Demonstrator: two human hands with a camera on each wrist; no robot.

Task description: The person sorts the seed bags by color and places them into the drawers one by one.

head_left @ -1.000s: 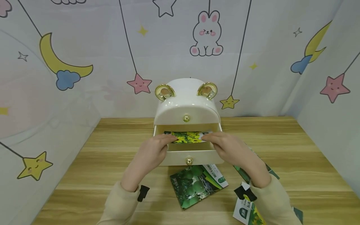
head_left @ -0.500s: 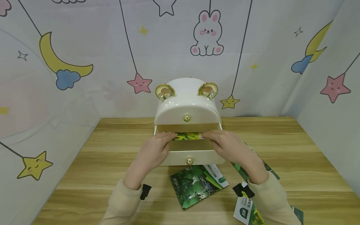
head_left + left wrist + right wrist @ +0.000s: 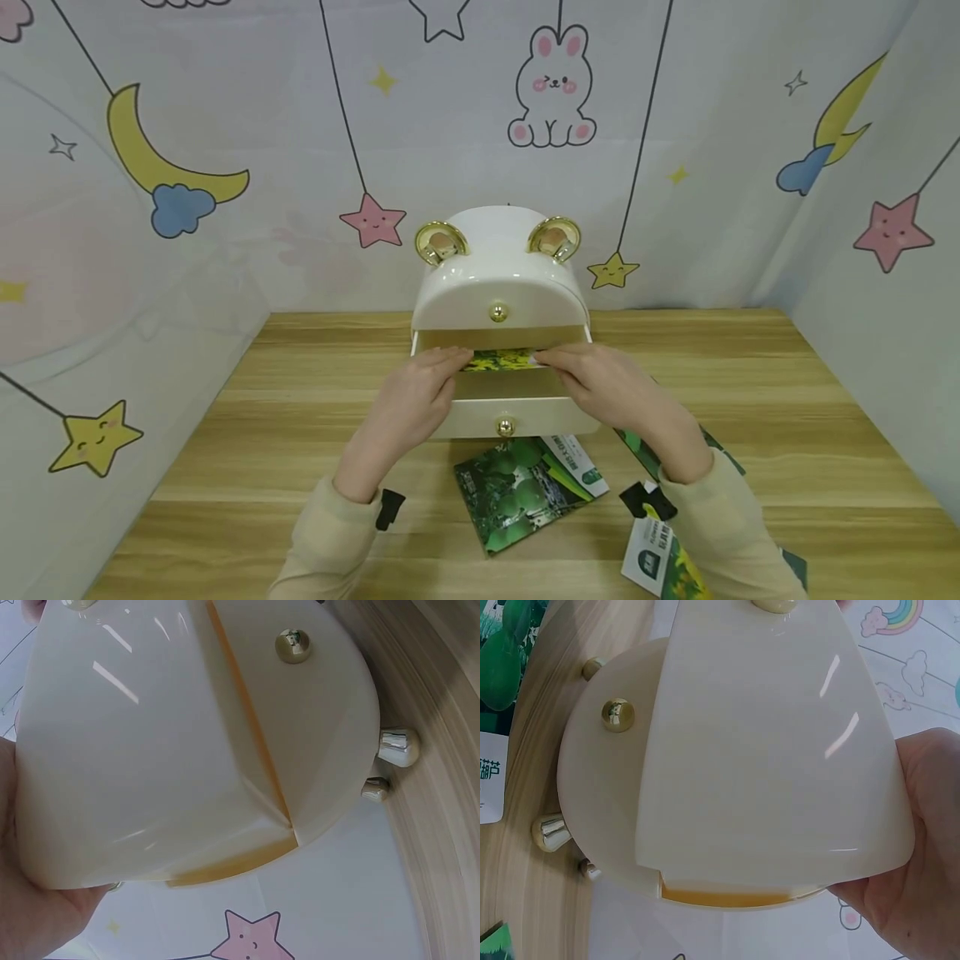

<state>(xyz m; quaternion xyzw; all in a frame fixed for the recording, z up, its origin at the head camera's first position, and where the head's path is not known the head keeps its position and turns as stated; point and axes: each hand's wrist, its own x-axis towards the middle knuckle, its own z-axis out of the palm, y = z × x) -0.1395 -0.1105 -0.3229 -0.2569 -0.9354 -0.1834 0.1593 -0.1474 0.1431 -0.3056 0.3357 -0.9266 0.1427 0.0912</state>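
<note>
A white bear-shaped cabinet [image 3: 501, 271] with gold ears stands at the back of the table, its lower drawer [image 3: 468, 418] pulled out. Over the drawer's opening lies a seed packet [image 3: 502, 360] with yellow flowers. My left hand [image 3: 408, 400] pinches its left end and my right hand [image 3: 615, 387] its right end, fingers on top. In the left wrist view the left hand [image 3: 34, 900] is beside the drawer's side wall. The right hand [image 3: 922, 877] is at the opposite wall in the right wrist view. Fingertips are hidden in both wrist views.
A green packet [image 3: 517, 492] lies before the drawer. On the right, a yellow-flowered packet [image 3: 660, 560] lies near the front edge, and another green packet [image 3: 641, 454] is partly under the right forearm. A printed curtain [image 3: 465, 125] hangs behind the wooden table [image 3: 300, 400].
The flowered packet has tipped flatter and shows less of its face, still between both hands. The hands have shifted slightly. The cabinet and loose packets have not moved.
</note>
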